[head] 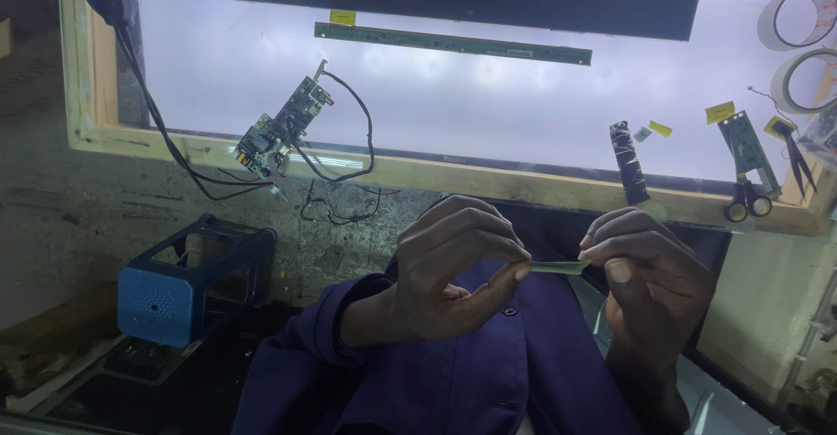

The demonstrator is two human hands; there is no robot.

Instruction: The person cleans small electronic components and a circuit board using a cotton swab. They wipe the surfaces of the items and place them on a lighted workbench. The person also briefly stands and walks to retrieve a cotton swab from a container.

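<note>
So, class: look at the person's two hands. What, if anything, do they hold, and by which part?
A thin green strip, pinched at its two ends: left hand on one end, right hand on the other.

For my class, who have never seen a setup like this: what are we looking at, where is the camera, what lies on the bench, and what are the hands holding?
The camera sits on a person's head and looks down at their own two bare hands. The left hand and right hand pinch a thin green strip between them, one at each end. Behind them is a lit white panel in a wooden frame. On the panel lie a circuit board with black wires, a long narrow green board, scissors, a black roll and tape rolls. A blue box stands at the left.
</note>
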